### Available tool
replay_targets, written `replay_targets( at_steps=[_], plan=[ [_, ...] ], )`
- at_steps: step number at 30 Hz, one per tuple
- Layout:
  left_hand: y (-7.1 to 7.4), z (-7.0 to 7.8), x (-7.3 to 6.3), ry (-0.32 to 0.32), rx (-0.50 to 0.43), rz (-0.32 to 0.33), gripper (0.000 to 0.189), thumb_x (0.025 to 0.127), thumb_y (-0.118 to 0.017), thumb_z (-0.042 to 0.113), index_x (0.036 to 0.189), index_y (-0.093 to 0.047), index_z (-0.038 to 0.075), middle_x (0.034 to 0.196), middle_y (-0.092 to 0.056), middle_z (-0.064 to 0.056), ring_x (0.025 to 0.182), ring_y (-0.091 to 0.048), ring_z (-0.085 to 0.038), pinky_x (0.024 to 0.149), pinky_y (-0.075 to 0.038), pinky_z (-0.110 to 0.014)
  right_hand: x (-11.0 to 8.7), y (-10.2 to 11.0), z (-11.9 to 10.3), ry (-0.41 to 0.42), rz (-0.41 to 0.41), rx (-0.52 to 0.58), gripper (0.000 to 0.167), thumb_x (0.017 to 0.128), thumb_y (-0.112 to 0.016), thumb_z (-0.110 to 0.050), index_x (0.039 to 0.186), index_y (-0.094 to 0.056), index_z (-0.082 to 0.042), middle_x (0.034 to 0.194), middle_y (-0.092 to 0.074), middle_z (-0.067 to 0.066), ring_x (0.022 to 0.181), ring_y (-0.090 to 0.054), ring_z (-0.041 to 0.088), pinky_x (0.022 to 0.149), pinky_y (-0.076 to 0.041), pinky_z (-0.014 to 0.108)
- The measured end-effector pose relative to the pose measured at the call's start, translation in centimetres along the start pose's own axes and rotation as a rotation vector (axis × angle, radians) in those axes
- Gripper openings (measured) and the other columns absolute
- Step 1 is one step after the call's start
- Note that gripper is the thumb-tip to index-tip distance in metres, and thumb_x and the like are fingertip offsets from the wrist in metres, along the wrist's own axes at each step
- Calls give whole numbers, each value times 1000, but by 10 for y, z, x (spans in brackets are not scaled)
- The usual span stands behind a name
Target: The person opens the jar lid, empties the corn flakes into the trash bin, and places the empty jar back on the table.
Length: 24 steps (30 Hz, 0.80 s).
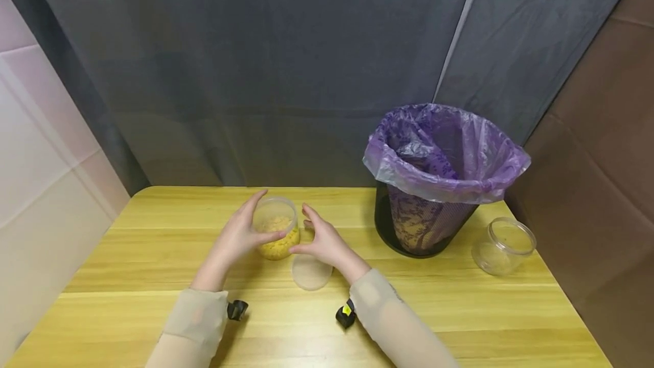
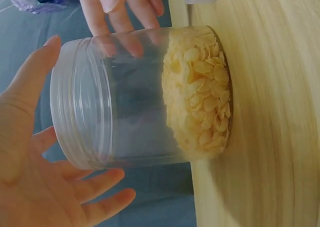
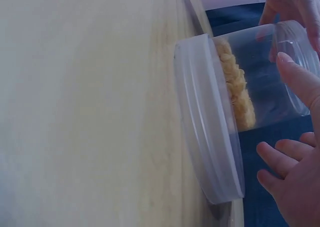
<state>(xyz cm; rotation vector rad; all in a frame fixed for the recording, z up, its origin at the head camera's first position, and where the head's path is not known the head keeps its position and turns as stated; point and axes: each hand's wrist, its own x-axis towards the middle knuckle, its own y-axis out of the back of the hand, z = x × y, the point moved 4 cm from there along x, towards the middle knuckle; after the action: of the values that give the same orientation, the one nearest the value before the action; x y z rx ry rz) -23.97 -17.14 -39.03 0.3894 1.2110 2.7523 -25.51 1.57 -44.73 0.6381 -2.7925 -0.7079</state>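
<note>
A see-through plastic jar (image 1: 276, 229) stands upright and uncovered on the table, its lower part filled with yellow flakes (image 2: 202, 92) that look like cereal. Around its left side my left hand (image 1: 240, 237) is spread, thumb and fingers close to the rim (image 2: 75, 104). On the opposite side my right hand (image 1: 327, 243) is held with fingers apart, its thumb in front of the jar and its fingers beside it. A round translucent lid (image 1: 311, 273) lies on the table just below the right hand; in the right wrist view this lid (image 3: 207, 119) partly covers the jar.
A black mesh bin (image 1: 385, 220) lined with a purple plastic bag (image 1: 444, 186) stands at the back right of the wooden table (image 1: 153, 254). Another lidless see-through jar (image 1: 503, 247) sits near the right edge. Grey curtain (image 1: 255, 72) hangs behind the table.
</note>
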Motion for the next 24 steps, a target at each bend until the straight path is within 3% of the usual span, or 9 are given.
replay_targets(
  at_steps=[10,24],
  plan=[
    [1,-4,-1,4,-23,-11,110,68,-85,43,152,-21,15,149,-31,-24,126,-38,-49,95,-34,-66,7,-9,-4,27,-20,6,101,77,-81,-25,154,-17,-12,152,-31,3,128,-45,23,107,-30,48],
    [0,-6,0,-13,-62,15,107,68,-87,39,151,-25,10,146,-35,-23,125,-40,-47,95,-35,-64,16,-10,-12,22,26,-19,91,75,-84,-22,149,-32,-15,141,-48,10,124,-50,24,103,-37,42]
  ],
)
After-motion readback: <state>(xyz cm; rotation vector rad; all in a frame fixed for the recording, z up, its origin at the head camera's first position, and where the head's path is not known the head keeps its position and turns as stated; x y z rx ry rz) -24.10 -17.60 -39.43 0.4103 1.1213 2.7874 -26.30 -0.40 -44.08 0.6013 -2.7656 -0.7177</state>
